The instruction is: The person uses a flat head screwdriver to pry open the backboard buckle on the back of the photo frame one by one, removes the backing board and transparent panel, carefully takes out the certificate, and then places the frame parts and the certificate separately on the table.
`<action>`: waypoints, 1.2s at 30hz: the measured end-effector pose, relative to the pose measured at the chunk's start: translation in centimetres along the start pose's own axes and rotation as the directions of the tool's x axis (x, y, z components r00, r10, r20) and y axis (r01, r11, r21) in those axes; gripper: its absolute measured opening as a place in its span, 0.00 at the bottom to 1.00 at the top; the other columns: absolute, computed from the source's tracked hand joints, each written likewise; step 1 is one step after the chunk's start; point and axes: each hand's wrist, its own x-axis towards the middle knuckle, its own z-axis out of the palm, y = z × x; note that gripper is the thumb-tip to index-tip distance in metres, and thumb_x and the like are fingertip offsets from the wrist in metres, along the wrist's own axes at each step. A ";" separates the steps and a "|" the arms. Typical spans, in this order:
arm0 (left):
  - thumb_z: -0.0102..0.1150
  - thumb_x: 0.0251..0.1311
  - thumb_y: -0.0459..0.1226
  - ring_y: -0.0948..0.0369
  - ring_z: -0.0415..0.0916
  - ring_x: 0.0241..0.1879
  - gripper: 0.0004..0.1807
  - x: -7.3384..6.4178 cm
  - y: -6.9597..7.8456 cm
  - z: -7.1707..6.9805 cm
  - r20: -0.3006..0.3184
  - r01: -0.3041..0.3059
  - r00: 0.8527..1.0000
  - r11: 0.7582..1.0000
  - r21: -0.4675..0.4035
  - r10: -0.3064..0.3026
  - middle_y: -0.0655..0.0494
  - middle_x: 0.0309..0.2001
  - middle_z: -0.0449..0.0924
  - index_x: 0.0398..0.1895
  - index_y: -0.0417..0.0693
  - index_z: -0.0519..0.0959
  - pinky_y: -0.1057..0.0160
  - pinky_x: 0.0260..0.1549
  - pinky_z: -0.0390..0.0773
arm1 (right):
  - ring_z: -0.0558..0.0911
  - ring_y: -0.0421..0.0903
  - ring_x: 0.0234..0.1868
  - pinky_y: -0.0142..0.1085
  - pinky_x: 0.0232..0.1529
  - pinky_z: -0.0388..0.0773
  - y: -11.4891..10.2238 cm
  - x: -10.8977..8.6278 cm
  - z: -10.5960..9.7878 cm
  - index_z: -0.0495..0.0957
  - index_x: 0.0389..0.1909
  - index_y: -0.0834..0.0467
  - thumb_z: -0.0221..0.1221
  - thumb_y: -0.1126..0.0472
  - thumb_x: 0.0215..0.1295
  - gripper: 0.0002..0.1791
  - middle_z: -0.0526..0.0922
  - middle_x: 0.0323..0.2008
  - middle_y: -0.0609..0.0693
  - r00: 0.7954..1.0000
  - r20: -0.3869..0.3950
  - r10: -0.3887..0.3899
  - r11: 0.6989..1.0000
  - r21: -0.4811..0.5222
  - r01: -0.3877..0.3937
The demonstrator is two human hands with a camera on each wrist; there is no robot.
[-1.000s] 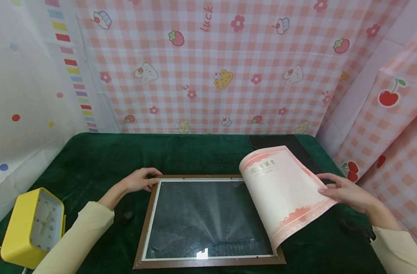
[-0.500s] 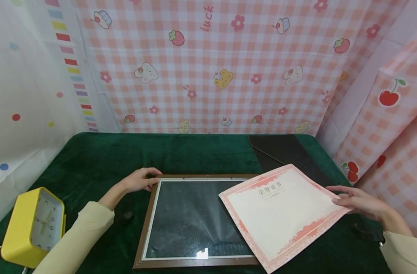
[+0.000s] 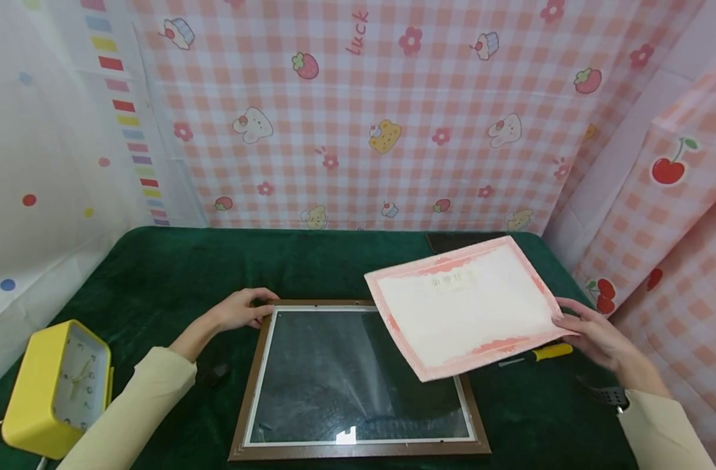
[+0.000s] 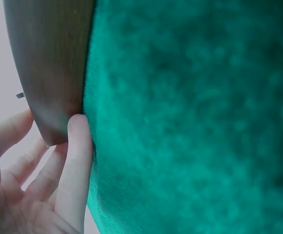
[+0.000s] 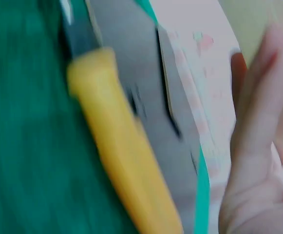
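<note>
A brown picture frame with a white inner edge and a glassy dark pane lies flat on the green cloth. My left hand grips its far left corner; in the left wrist view thumb and fingers sit on either side of the wooden corner. A certificate with a pink border and printed characters is raised over the frame's right part, slightly bent. My right hand pinches its right corner. A yellow-handled screwdriver lies below that hand, its handle large and blurred in the right wrist view.
A black board lies at the back right, largely hidden by the certificate. On the left stands a yellow alarm clock, close to my left sleeve. A checked pink curtain hangs behind the table.
The certificate swung right off the frame, flattened, then rose and came back left over the frame's right part. The screwdriver has come into view beneath it. My left hand stays at the corner.
</note>
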 end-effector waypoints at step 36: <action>0.54 0.58 0.37 0.57 0.73 0.31 0.21 0.1 0.3 0.0 -0.002 0.002 1.000 1.000 0.001 -0.002 0.39 0.46 0.66 0.51 0.31 0.68 0.60 0.30 0.76 | 0.79 0.39 0.23 0.33 0.36 0.75 1.3 18.1 17.4 0.56 0.61 0.65 0.48 0.74 0.61 0.26 0.69 0.40 0.60 0.896 -0.443 0.014 1.000 0.018 -0.007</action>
